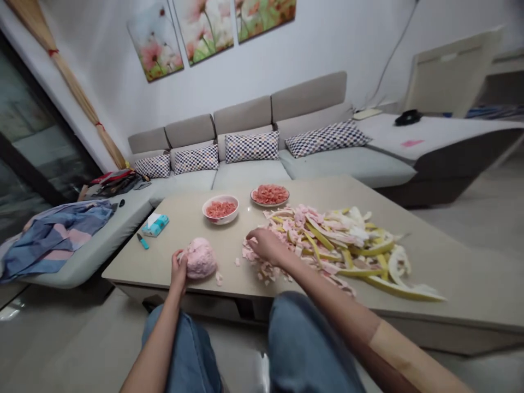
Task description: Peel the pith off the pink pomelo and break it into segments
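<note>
Fruit [202, 258], round, pink and pithy, is touched just right of the half-open left hand [179, 268], best steadied without squeezing, while shredded pink-and-yellow peel [321, 238] is spread around the loosely curled right hand [264, 244], whose hold cannot be told.

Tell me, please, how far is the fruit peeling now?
Looks done: red fruit flesh lies in a white bowl and on a round plate; yellow peel strips are heaped. In hand: left hand touches a round pink peeled fruit; right hand is at pink scraps. Apparently left: opening that fruit, which looks whole.
</note>
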Demonstrator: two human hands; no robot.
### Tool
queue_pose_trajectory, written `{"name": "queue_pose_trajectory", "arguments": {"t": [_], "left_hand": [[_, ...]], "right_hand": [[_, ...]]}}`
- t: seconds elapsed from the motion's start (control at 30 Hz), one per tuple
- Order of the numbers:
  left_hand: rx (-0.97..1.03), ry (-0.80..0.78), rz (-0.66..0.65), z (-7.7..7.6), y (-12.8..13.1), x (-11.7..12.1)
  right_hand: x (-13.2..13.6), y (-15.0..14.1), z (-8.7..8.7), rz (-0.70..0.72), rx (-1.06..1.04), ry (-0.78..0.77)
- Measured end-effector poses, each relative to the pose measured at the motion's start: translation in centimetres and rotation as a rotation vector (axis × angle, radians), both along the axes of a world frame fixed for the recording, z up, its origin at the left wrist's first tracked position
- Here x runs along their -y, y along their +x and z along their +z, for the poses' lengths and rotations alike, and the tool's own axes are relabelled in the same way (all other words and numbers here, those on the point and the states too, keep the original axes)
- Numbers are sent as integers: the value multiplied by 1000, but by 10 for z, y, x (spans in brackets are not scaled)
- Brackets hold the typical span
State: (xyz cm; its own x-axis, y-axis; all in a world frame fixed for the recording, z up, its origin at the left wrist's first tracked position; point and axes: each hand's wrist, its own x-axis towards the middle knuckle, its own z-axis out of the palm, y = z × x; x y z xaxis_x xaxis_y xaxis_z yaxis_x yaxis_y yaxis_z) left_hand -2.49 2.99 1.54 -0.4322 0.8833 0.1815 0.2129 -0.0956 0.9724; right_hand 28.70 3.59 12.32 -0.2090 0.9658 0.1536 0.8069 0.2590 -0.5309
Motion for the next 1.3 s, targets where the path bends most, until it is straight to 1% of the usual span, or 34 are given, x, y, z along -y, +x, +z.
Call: {"name": "queue_pose_trajectory", "arguments": {"t": [0.1, 0.2, 0.3, 0.37, 0.47, 0.57, 0.63, 0.7, 0.87, 0.97, 1.07, 1.13, 1.2, 1.3], "left_hand": [[43, -24, -27, -8, 24, 13], [30, -54, -87, -8, 37, 19], [-45, -86, -158, 3, 37, 14], [-115, -91, -196, 15, 34, 6], [-206, -79, -242, 32, 37, -11], [-277, -70, -282, 39, 50, -28], [-321, -64, -312, 39, 60, -35], [-369, -56, -321, 36, 70, -37], [-439, -51, -310, 31, 77, -31], [-469, -50, -302, 30, 78, -29], [-489, -30, -290, 29, 79, -30], [-502, -18, -285, 26, 79, -30], [-510, -10, -284, 24, 78, -29], [-503, -4, -282, 20, 77, -28]], "right_hand": [[4, -17, -16, 109, -74, -27], [2, -30, -40, 164, -170, -30], [-2, -37, -59, 174, -259, -11], [-5, -37, -65, 170, -302, -4], [-8, -36, -66, 160, -338, 8], [-12, -39, -59, 152, -348, 20], [-16, -41, -53, 150, -330, 13], [-21, -42, -48, 155, -268, -11], [-35, -42, -37, 200, -69, -90], [-40, -47, -36, 229, 23, -133], [-44, -51, -40, 208, 53, -141], [-47, -49, -46, 191, -12, -115], [-50, -45, -53, 201, -165, -106], [-53, -36, -63, 219, -416, -154]]}}
